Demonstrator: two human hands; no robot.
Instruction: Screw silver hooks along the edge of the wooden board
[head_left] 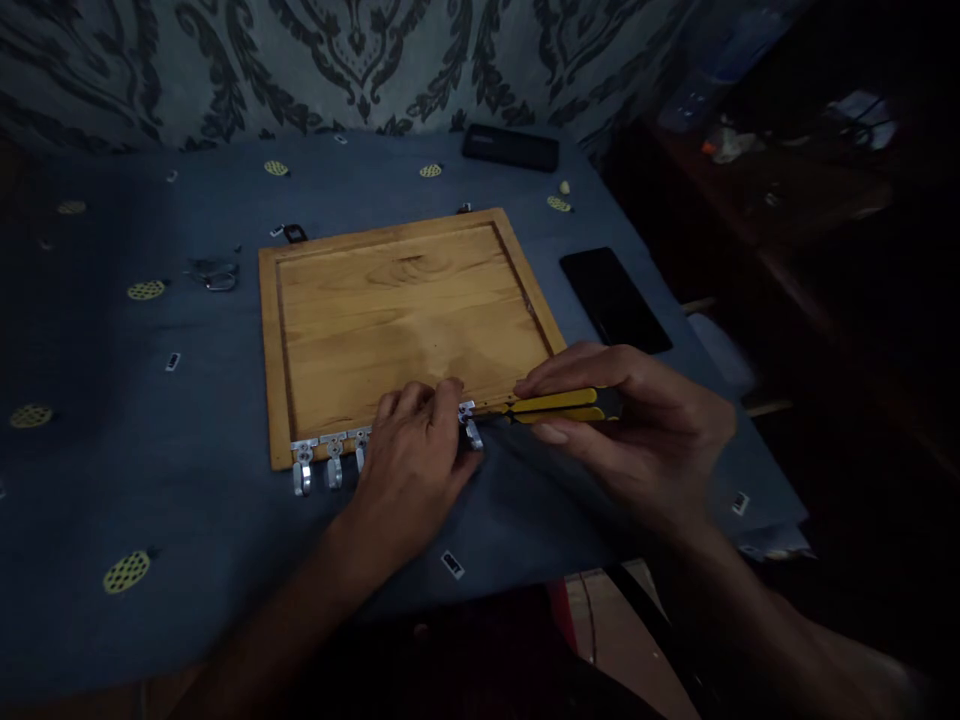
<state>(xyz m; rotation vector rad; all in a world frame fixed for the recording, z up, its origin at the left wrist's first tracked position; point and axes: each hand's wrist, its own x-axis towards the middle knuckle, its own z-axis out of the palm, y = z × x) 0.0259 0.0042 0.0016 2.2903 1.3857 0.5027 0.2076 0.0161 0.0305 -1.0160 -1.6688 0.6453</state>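
A square wooden board (405, 310) lies flat on a blue patterned cloth (150, 450). Along its near edge runs a row of small metal hooks (303, 468). My left hand (416, 450) rests on that edge with curled fingers pressing a hook piece (471, 424) in place. My right hand (630, 420) grips a yellow-and-black screwdriver (555, 404), held level, with its tip at that same hook.
A dark phone (615, 300) lies right of the board. A black box (510, 147) sits at the far edge by the patterned wall. A metal item (214, 274) lies left of the board. The table edge drops away on the right and near side.
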